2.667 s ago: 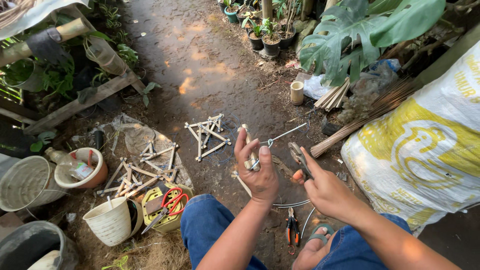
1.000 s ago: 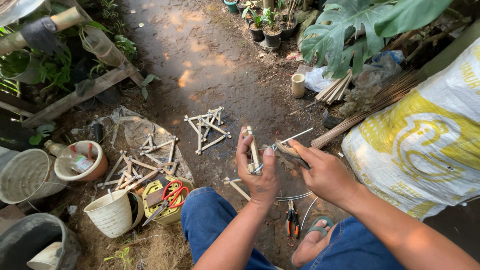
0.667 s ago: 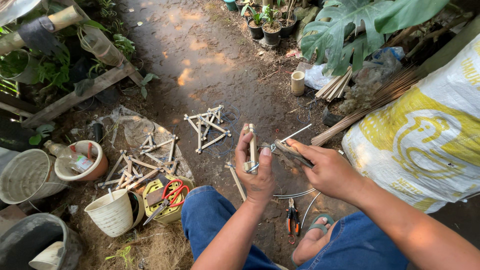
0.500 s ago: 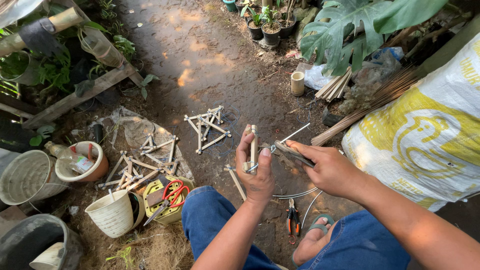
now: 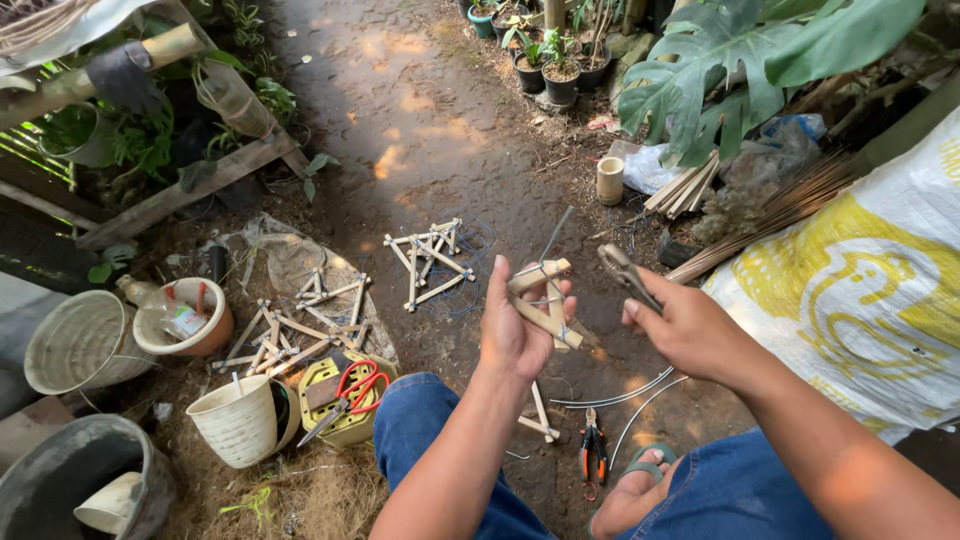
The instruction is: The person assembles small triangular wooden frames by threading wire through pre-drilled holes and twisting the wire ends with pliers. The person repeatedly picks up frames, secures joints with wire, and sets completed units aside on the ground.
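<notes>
My left hand (image 5: pixel 512 330) holds a small frame of short bamboo sticks (image 5: pixel 541 303) bound with thin wire; a wire end (image 5: pixel 556 233) sticks up from it. My right hand (image 5: pixel 684 328) grips a pair of pliers (image 5: pixel 624 272), jaws pointing up and left, a little right of the frame and apart from it. Both hands hover over damp dirt ground above my knees.
Finished bamboo stick frames (image 5: pixel 428 260) lie ahead, more (image 5: pixel 300 325) on a plastic sheet at left. Red-handled scissors (image 5: pixel 352 388) rest on a yellow-green box; an orange-handled tool (image 5: pixel 593 455) and loose wires (image 5: pixel 620 390) lie by my foot. Buckets (image 5: pixel 238 422), a bowl (image 5: pixel 185 318), a white-and-yellow sack (image 5: pixel 860 300) surround.
My left hand turned the bamboo frame and lifted it slightly. The pliers drew away from the wire to the right; earlier they touched the frame.
</notes>
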